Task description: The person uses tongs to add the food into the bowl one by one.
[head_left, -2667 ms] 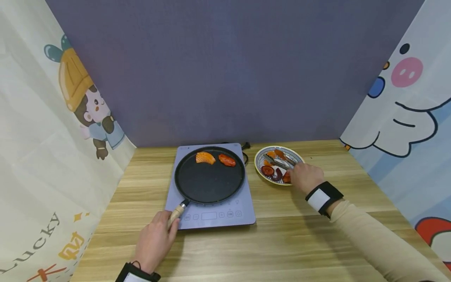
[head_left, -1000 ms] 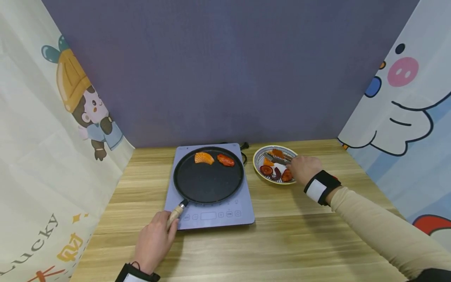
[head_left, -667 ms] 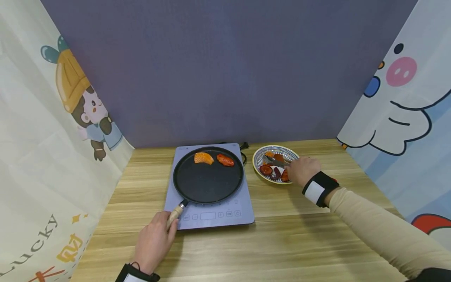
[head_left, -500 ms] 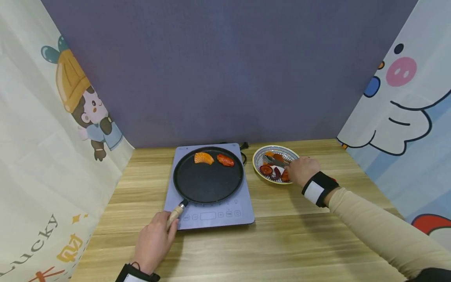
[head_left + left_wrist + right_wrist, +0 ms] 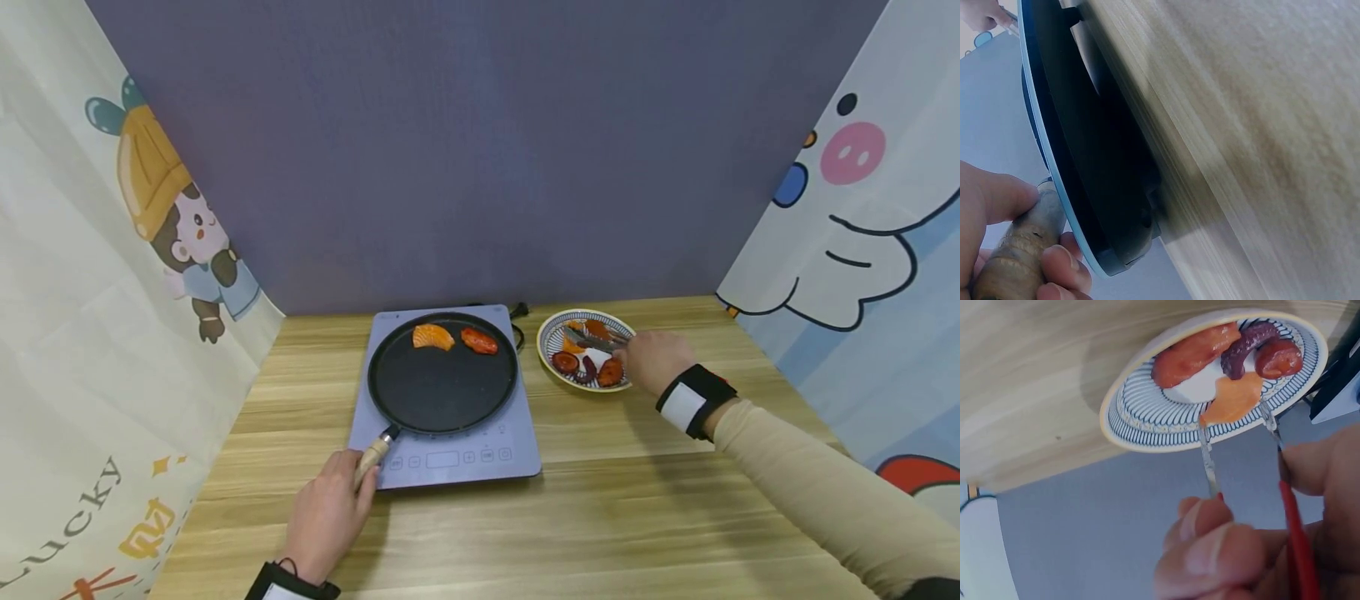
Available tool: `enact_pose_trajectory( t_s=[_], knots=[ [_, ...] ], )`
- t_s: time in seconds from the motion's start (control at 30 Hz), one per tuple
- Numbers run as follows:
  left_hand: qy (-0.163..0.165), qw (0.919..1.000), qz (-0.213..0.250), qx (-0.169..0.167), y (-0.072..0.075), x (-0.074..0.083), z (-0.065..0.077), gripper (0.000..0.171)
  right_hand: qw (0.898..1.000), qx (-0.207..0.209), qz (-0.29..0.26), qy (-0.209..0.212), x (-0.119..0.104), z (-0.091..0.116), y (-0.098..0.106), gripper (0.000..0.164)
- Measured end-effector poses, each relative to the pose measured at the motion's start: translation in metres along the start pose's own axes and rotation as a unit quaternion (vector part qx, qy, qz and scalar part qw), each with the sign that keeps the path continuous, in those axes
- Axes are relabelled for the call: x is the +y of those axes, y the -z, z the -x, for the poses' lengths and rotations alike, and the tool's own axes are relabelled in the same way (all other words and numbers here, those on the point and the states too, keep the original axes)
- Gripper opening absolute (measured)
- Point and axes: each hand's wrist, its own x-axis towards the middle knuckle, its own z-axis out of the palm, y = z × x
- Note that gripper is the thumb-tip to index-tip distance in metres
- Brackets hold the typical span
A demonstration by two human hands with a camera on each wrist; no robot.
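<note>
My left hand (image 5: 328, 510) grips the wooden handle (image 5: 1019, 250) of a flat black frying pan (image 5: 442, 392). An orange slice (image 5: 432, 337) and a reddish piece of food (image 5: 478, 341) lie apart near the pan's far edge. At the right, my right hand (image 5: 657, 362) holds red-handled metal tongs (image 5: 1208, 459) over a patterned plate (image 5: 1124, 422). The tongs' tips are spread at either side of another orange slice (image 5: 1235, 399); whether they touch it I cannot tell. Also on that plate are a long orange-red piece (image 5: 1194, 355), a purple curved piece (image 5: 1249, 347) and a round red piece (image 5: 1279, 359).
Under the pan is a flat induction cooker (image 5: 467, 471) with touch buttons at its front. A black cord and plug (image 5: 519, 311) lie behind it, near the plate. The wooden table (image 5: 600, 517) ends at a grey-purple wall (image 5: 480, 167), with printed curtains (image 5: 67, 292) at both sides.
Over the last half second my right hand has shifted slightly right with the tongs, uncovering more of the plate's near right side. My left hand and the pan look unmoved.
</note>
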Motion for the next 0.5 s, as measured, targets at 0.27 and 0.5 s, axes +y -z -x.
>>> enact_pose_trajectory(
  t_s=[0.27, 0.5],
  knots=[
    [-0.008, 0.9999, -0.001, 0.014, -0.001, -0.002, 0.001, 0.029, 1.000, -0.011, 0.014, -0.009, -0.012, -0.005, -0.007, 0.044],
    [-0.009, 0.9999, -0.003, 0.014, -0.001, -0.001, 0.000, 0.029, 0.998, 0.047, 0.006, 0.029, -0.005, 0.001, -0.004, 0.042]
  ],
)
